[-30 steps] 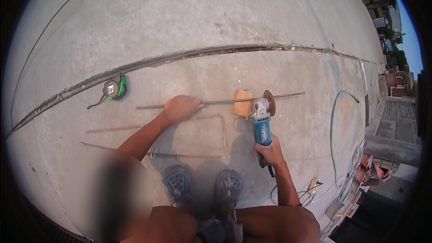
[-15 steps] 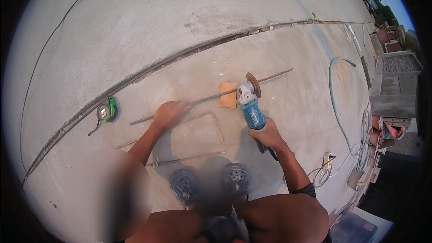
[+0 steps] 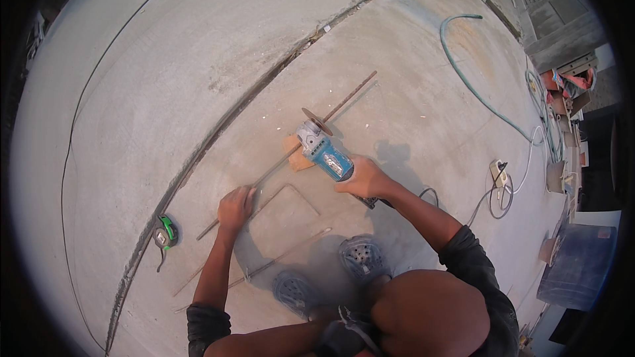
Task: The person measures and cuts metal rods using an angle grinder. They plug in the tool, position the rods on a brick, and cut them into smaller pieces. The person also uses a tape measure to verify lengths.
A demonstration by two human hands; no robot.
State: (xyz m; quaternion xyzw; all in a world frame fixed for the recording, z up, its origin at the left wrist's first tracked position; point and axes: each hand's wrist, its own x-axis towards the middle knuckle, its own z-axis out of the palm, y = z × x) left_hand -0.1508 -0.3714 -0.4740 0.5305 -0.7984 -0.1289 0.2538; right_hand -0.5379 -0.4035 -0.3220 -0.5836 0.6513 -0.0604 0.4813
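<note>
Angle grinder [image 3: 329,160], blue-bodied, grasped in right hand [image 3: 365,177], disc at the long rod; long rod [image 3: 352,96], straight, metal, gripped near its lower end by left hand [image 3: 236,209], crossing an orange-brown block [image 3: 301,162]; bent rod [image 3: 303,199] alongside; tape measure [image 3: 164,233], black and green; hose [image 3: 456,69], green, curved.

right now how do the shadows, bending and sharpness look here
Head view: shadows lie on the concrete floor beside the right hand and around the clogs; head view: the long floor joint curves and the corners go black; head view: the blue grinder reads fairly sharp, the far right rim less so.
</note>
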